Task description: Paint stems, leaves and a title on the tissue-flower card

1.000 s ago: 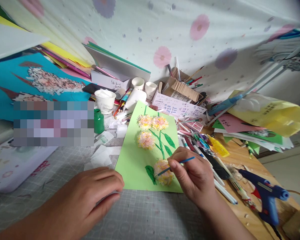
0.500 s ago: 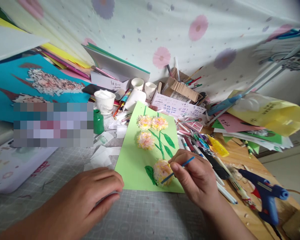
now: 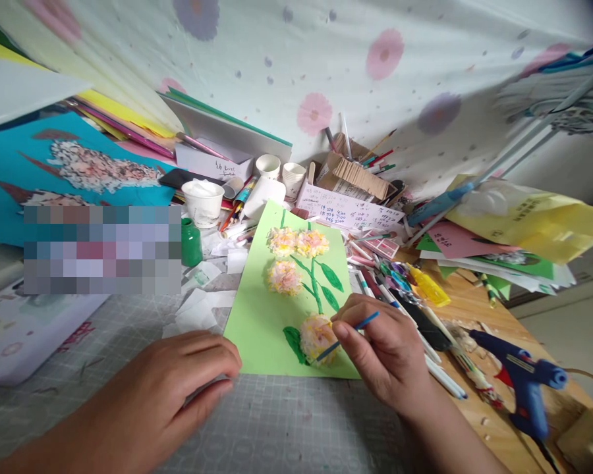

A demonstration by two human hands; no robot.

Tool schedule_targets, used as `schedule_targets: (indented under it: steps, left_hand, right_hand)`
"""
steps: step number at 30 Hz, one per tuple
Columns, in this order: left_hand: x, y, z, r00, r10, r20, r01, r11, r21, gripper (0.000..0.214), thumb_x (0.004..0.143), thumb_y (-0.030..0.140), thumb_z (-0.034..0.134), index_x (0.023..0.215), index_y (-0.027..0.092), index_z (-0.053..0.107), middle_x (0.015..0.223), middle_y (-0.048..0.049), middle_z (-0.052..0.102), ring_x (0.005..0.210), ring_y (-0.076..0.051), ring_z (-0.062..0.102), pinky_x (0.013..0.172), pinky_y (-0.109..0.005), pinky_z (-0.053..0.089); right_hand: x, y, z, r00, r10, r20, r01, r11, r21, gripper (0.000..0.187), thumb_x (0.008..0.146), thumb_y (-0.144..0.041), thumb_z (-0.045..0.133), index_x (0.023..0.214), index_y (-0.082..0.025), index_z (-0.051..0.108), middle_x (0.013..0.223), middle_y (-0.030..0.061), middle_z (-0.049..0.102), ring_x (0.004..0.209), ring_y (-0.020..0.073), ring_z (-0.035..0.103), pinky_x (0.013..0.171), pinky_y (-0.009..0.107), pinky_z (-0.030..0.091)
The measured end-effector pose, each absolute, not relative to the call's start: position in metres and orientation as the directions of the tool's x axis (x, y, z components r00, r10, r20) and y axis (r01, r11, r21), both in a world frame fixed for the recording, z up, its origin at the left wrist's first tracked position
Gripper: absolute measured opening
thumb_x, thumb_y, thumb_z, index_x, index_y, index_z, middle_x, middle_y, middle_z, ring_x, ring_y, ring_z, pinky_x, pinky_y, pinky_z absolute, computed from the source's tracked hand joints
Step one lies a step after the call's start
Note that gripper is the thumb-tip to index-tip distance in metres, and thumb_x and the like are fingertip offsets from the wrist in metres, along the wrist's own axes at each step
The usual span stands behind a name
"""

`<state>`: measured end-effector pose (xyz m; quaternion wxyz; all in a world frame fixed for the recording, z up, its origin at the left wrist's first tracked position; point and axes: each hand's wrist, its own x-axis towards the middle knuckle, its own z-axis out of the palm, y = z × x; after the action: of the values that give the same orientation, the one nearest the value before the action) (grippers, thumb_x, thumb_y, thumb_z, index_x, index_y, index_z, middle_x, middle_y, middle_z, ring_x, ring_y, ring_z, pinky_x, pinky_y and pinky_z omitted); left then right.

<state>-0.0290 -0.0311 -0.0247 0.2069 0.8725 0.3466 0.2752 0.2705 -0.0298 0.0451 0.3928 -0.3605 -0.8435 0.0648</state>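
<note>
A light green sheet [image 3: 267, 316] lies on the grey cutting mat [image 3: 286, 428], bearing several fluffy pink-yellow tissue flowers with painted green stems and leaves. My right hand [image 3: 383, 352] pinches a thin blue brush [image 3: 350, 329] whose tip rests on the lowest flower [image 3: 316, 337]. My left hand [image 3: 178, 382] lies curled on the mat at the sheet's lower left corner, fingertips pressing near its edge; whether anything is under the fingers is hidden.
A blue glue gun [image 3: 524, 385] lies at the right on the wooden table. Pens and markers [image 3: 405, 289] crowd the sheet's right side. Paper cups [image 3: 205, 201], a green bottle [image 3: 192, 242], paper scraps and stacked coloured sheets fill the back. Blue artwork [image 3: 69, 171] leans at left.
The brush tip has shifted slightly lower and rightward over the lowest flower. My left hand has stayed put. The view has tilted a little.
</note>
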Motion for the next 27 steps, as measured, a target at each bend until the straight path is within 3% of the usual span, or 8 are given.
schedule_targets:
  steps: [8, 20, 27]
  left_hand:
    - [-0.030, -0.030, -0.024, 0.640, 0.694, 0.328, 0.473, -0.693, 0.543, 0.021, 0.104, 0.021, 0.054, 0.090, 0.029, 0.066, 0.088, 0.0072, 0.075, 0.076, -0.012, 0.072, 0.068, -0.019, 0.052]
    - [-0.030, -0.028, -0.027, 0.648, 0.694, 0.314, 0.477, -0.691, 0.543, 0.021, 0.107, 0.024, 0.053, 0.091, 0.029, 0.066, 0.088, 0.0089, 0.075, 0.077, -0.010, 0.073, 0.070, -0.017, 0.051]
    - [-0.030, -0.029, -0.023, 0.634, 0.697, 0.335, 0.473, -0.693, 0.545, 0.022, 0.106, 0.025, 0.054, 0.088, 0.029, 0.066, 0.086, 0.0097, 0.074, 0.074, -0.009, 0.072, 0.068, -0.016, 0.051]
  right_hand:
    - [0.267, -0.029, 0.045, -0.409, 0.617, 0.672, 0.498, 0.768, -0.403, 0.024, 0.107, -0.016, 0.060, 0.085, -0.025, 0.058, 0.067, -0.0017, 0.069, 0.057, 0.0139, 0.064, 0.055, 0.025, 0.051]
    - [0.277, -0.030, 0.044, -0.450, 0.650, 0.612, 0.496, 0.752, -0.434, 0.025, 0.115, -0.027, 0.056, 0.090, -0.025, 0.057, 0.072, -0.0014, 0.069, 0.062, 0.0137, 0.067, 0.060, 0.024, 0.053]
    - [0.284, -0.029, 0.049, -0.497, 0.655, 0.569, 0.489, 0.754, -0.440, 0.025, 0.114, -0.022, 0.055, 0.090, -0.025, 0.055, 0.072, -0.0025, 0.067, 0.062, 0.0119, 0.063, 0.061, 0.022, 0.049]
